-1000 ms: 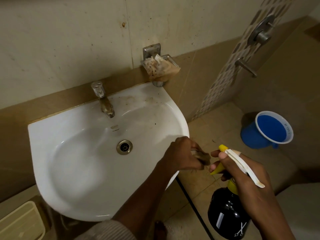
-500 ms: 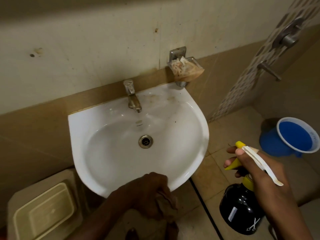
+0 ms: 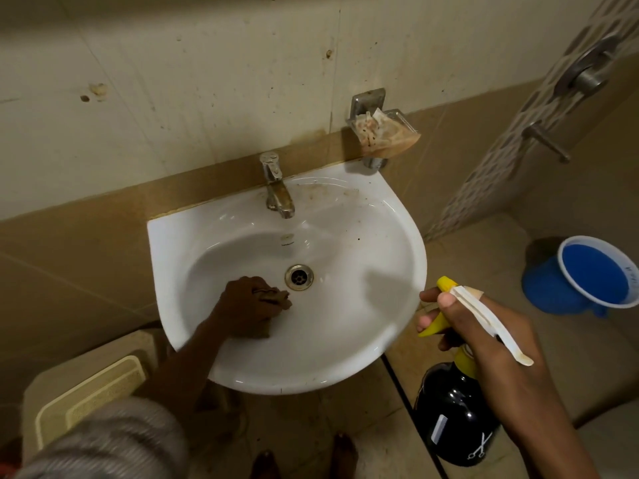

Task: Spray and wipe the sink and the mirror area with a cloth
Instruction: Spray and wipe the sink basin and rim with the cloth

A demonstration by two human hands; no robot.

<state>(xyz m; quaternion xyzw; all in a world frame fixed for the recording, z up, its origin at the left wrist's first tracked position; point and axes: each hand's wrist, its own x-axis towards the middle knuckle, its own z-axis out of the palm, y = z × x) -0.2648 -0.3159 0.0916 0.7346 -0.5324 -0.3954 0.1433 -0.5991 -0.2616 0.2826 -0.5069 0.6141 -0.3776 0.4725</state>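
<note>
Beige plastic forms the lidded bin point(image 3: 93, 392) at the lower left, below the sink's left edge. Moving right, we find the left hand point(image 3: 247, 305) inside the white sink point(image 3: 387, 243), its fingers point(image 3: 266, 286) curled and pinching a bunched brown cloth point(image 3: 275, 296) against the basin floor. The cloth lies just left of the drain point(image 3: 299, 277), close beside it but not covering it. The tap point(image 3: 276, 188) stands at the back rim, with brown staining on the ledge around and to the right of it; that soiled band lies beyond the cloth, toward the wall, so we judge the next wipe should travel away from the body and rightward. The left hand is the nearer one for that stroke. Further right, the right hand point(image 3: 484, 333) holds the black spray bottle point(image 3: 453, 416) upright outside the basin, beside its right rim, fingers wrapped around the neck and over the yellow trigger point(image 3: 434, 326), nozzle facing the bowl. A blue bucket point(image 3: 553, 288) stands on the floor at far right. No mirror is in view.
</note>
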